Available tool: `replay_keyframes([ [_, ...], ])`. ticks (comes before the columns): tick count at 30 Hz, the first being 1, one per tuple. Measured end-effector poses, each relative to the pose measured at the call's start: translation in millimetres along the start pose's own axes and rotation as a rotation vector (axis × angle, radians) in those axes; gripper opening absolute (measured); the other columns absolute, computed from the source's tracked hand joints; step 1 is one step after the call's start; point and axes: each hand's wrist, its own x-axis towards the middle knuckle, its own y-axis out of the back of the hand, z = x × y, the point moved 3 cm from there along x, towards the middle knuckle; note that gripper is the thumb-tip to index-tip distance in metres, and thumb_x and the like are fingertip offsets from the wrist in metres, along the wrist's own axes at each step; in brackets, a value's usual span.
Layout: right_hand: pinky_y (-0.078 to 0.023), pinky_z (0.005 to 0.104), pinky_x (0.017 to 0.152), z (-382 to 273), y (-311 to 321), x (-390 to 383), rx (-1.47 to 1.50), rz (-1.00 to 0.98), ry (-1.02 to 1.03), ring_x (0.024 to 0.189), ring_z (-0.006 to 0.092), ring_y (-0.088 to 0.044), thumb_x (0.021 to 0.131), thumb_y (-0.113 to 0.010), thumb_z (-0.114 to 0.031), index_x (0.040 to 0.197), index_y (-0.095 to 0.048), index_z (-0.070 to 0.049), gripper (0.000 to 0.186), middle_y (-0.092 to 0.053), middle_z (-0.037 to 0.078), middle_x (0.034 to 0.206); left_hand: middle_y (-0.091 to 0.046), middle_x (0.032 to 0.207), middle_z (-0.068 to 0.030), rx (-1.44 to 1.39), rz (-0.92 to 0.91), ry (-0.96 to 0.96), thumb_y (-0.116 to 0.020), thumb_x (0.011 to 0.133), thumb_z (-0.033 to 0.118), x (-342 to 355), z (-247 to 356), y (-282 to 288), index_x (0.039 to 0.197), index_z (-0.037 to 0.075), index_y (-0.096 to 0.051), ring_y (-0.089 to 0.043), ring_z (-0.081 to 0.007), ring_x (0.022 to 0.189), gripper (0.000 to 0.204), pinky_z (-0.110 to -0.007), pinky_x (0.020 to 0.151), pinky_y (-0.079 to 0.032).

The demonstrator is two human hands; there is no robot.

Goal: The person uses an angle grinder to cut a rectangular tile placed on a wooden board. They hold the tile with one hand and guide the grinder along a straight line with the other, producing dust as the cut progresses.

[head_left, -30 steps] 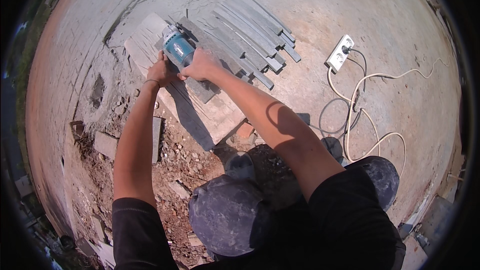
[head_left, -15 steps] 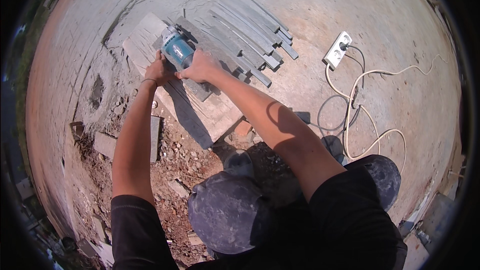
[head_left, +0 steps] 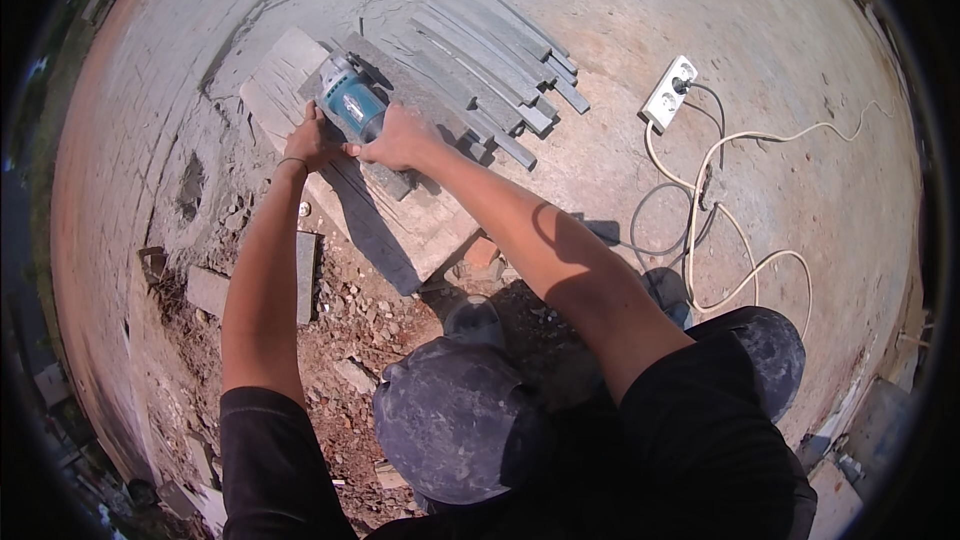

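Note:
My right hand (head_left: 400, 135) is wrapped round the rear of a teal angle grinder (head_left: 352, 105). The grinder's grey metal head points up and left over a dark grey stone slab (head_left: 398, 183); its disc is mostly hidden. At the slab's left edge my left hand (head_left: 312, 140) holds on, its fingers beside the grinder and its thumb reaching toward the right hand. Under the slab lies a thick, pale block (head_left: 440, 235) with scored lines across its top.
Several cut grey stone strips (head_left: 490, 55) lie right of the block. A white power strip (head_left: 668, 92) with a plugged-in lead and a looped cream cable (head_left: 750, 140) rests further right. Rubble (head_left: 350, 330) and a broken brick (head_left: 481, 252) are near my knees.
The surroundings shift slightly up and left in view. Both hands keep their hold, and the grinder stays at about the same place over the slab.

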Motion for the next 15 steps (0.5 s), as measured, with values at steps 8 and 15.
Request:
replay_keyframes([
  [8, -0.047, 0.0411, 0.103, 4.9, 1.1, -5.3, 0.005, -0.037, -0.018, 0.120, 0.0378, -0.058, 0.072, -0.078, -0.057, 0.130, -0.044, 0.012, 0.096, -0.057, 0.029, 0.128, -0.022, 0.160, -0.0225, -0.054, -0.030, 0.021, -0.086, 0.048, 0.069, -4.9, 10.7, 6.5, 0.148, -0.009, -0.023, -0.047, -0.0373, 0.134, 0.142, -0.061, 0.110, -0.029],
  [15, -0.048, 0.0411, 0.100, 9.2, -1.1, -6.8, -0.017, -0.025, -0.007, 0.117, 0.0370, -0.060, 0.073, -0.077, -0.057, 0.129, -0.046, 0.012, 0.094, -0.059, 0.028, 0.125, -0.022, 0.160, -0.0228, -0.061, -0.030, 0.026, -0.086, 0.048, 0.068, -6.7, 13.9, 7.6, 0.148, -0.010, -0.023, -0.044, -0.0379, 0.136, 0.142, -0.062, 0.111, -0.027],
])
